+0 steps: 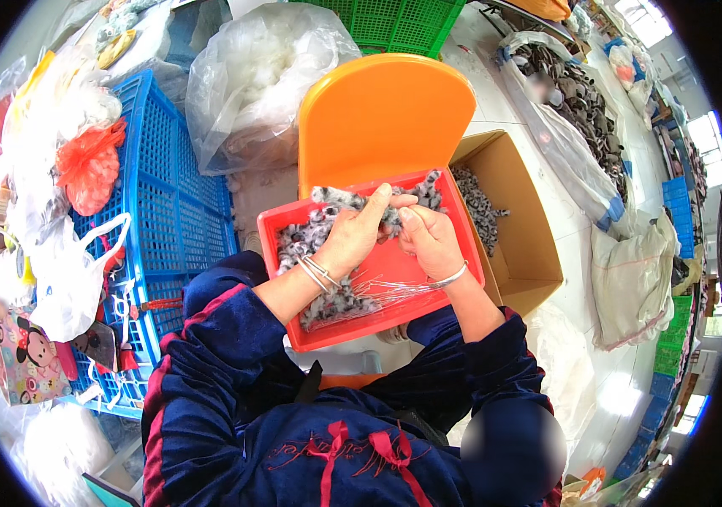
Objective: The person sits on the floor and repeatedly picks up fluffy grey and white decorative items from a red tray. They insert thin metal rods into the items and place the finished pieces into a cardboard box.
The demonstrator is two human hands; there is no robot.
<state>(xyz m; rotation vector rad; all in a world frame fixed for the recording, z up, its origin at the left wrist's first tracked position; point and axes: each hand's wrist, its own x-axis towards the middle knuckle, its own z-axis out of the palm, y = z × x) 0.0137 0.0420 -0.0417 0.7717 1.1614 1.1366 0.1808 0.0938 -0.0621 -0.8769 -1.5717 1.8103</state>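
Observation:
Both my hands are over a red plastic tray (270, 241) that rests above my lap. My left hand (357, 230) is closed on a fuzzy grey-and-black striped plush piece (391, 218), narrow like a small tail. My right hand (431, 241) pinches the same piece from the right; its fingertips partly hide their grip. Similar plush pieces (293, 245) are heaped in the tray's left side, and a few lie along its far edge. A loose bunch of thin pale wires or sticks (390, 291) lies in the near part of the tray.
An orange chair (386, 114) stands beyond the tray. To its right, a cardboard box (530, 253) holds more plush pieces. A blue plastic crate (179, 198) is close on my left, with a bag of white stuffing (268, 76) behind. Large sacks (631, 279) lie at the right.

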